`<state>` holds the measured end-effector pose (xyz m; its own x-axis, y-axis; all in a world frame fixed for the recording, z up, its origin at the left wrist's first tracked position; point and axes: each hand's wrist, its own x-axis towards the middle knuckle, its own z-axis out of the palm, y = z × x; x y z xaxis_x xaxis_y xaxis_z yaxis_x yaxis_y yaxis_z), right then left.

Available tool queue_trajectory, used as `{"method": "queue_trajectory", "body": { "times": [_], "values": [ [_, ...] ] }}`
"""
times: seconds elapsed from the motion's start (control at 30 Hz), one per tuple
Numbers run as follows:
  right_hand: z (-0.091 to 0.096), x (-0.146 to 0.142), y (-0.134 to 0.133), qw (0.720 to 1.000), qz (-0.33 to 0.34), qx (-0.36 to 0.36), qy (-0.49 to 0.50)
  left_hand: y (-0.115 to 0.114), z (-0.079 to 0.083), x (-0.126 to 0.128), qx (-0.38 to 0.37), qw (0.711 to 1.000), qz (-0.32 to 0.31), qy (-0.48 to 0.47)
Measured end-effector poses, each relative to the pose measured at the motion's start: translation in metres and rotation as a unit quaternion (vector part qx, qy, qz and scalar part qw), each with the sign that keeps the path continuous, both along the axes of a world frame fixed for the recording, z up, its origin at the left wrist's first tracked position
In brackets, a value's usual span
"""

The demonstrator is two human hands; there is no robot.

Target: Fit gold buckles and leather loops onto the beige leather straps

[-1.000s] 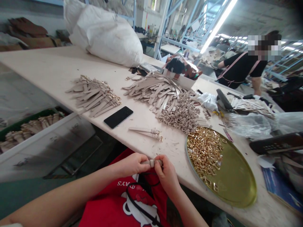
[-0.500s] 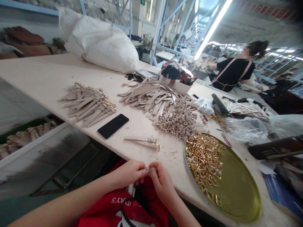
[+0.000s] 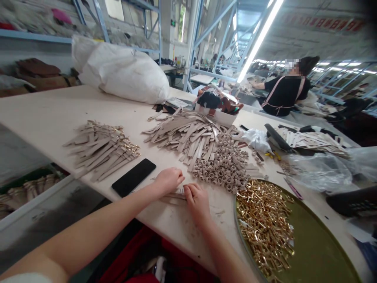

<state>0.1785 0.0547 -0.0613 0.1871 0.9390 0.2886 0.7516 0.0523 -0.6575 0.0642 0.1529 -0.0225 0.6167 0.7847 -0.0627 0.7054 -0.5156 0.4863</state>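
Observation:
My left hand (image 3: 167,180) and my right hand (image 3: 196,200) rest on the table with curled fingers over a few beige straps (image 3: 174,196) that lie between them. Both hands pinch or press these straps. Just beyond the hands lies a heap of small beige loops (image 3: 224,165). Behind the loops is a pile of plain beige straps (image 3: 188,131). A pile of straps with gold buckles (image 3: 101,147) lies to the left. A round gold tray (image 3: 318,251) of gold buckles (image 3: 265,220) sits to the right of my right hand.
A black phone (image 3: 134,177) lies left of my left hand. A big white sack (image 3: 123,72) sits at the back. Plastic bags (image 3: 321,167), tools and more straps crowd the right side. A person in black (image 3: 284,92) works at a far table. A bin of straps (image 3: 26,190) stands under the table at the left.
Both hands moved from my lap up onto the table, bringing the strap to the straps lying there. The camera tilted up and forward.

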Motion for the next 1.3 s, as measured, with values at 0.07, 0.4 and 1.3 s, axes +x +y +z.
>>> {"method": "queue_trajectory", "body": {
  "times": [0.07, 0.4, 1.3],
  "values": [
    [-0.006, 0.001, -0.003, 0.999, 0.002, 0.011, 0.034, 0.017, -0.005, 0.02, -0.002, 1.0, 0.025, -0.002],
    [-0.008, 0.01, -0.004, 0.988, -0.035, 0.031, 0.149, 0.018, 0.027, 0.027, 0.028, 0.989, 0.109, -0.093],
    [0.0, 0.064, -0.037, 0.974, -0.132, -0.015, 0.186, -0.164, 0.024, -0.063, -0.619, 0.669, 0.129, -0.39]
  ]
}}
